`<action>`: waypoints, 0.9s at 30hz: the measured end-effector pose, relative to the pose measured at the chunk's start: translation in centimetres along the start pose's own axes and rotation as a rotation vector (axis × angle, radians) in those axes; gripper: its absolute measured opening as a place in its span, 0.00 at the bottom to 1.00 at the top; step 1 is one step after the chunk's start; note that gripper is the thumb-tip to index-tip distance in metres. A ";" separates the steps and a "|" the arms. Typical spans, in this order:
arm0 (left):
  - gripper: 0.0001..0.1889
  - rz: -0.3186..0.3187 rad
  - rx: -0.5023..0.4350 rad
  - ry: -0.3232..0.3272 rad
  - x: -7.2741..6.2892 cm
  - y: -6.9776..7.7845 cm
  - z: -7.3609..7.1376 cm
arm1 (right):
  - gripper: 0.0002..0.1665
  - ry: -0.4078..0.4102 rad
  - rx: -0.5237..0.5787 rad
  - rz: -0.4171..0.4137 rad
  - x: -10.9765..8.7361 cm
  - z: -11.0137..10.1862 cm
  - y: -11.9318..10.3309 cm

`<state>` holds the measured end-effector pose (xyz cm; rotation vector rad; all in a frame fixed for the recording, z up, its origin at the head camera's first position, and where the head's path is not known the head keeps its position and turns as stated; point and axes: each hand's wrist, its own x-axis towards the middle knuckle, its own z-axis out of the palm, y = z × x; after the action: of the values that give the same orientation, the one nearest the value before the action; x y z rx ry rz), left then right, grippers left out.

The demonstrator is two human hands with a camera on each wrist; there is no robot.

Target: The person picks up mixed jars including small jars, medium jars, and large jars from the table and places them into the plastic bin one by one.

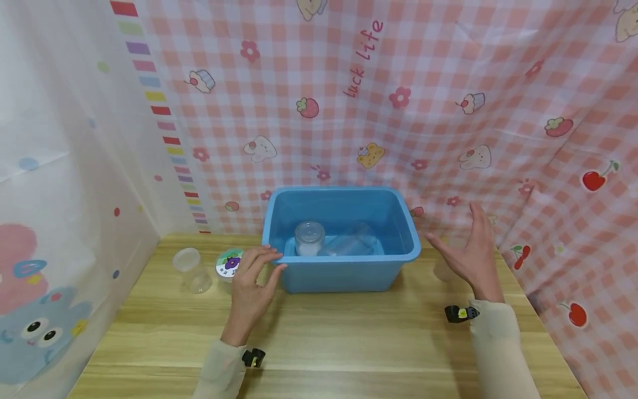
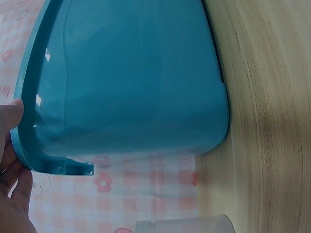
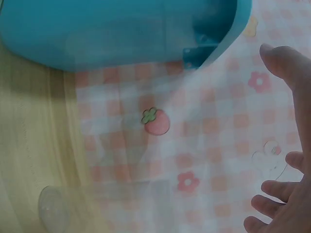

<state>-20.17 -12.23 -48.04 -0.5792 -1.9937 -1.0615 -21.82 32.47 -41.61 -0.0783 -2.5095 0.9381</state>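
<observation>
A blue plastic tub (image 1: 339, 277) stands on the table against the cloth backdrop. My left hand (image 1: 253, 291) grips its rim at the front left corner, with thumb and fingers at the edge; the left wrist view shows these fingers (image 2: 20, 187) by the corner. Inside the tub are a clear jar (image 1: 309, 235) with whitish lower part and a clear plastic container (image 1: 351, 241) lying on its side. To the tub's right, my right hand (image 1: 471, 260) is held apart from it, fingers spread and holding nothing. A clear container (image 3: 53, 208) shows faintly below that hand.
Left of the tub stand a clear plastic cup (image 1: 191, 271) and a round container with a grape-printed lid (image 1: 229, 263), partly behind my left hand. The wood-grain table (image 1: 359, 343) extends toward me. A pink checked cloth (image 1: 319, 133) hangs behind.
</observation>
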 end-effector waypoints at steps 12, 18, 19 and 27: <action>0.14 0.037 -0.007 0.022 0.1 0.1 0.0 | 0.69 -0.020 0.017 0.105 -0.5 0.3 2.9; 0.14 0.021 -0.011 0.016 0.0 0.1 0.0 | 0.69 -0.050 0.046 0.168 -0.9 0.6 3.9; 0.14 0.020 -0.008 0.015 0.0 0.1 0.0 | 0.69 -0.054 0.056 0.180 -1.0 0.6 4.1; 0.13 0.007 0.000 0.004 -0.1 0.1 0.0 | 0.71 -0.098 0.111 0.265 -1.6 1.1 5.5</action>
<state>-20.05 -12.12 -48.05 -0.5829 -1.9871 -1.0580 -21.41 35.73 -46.48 -0.3450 -2.5735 1.2110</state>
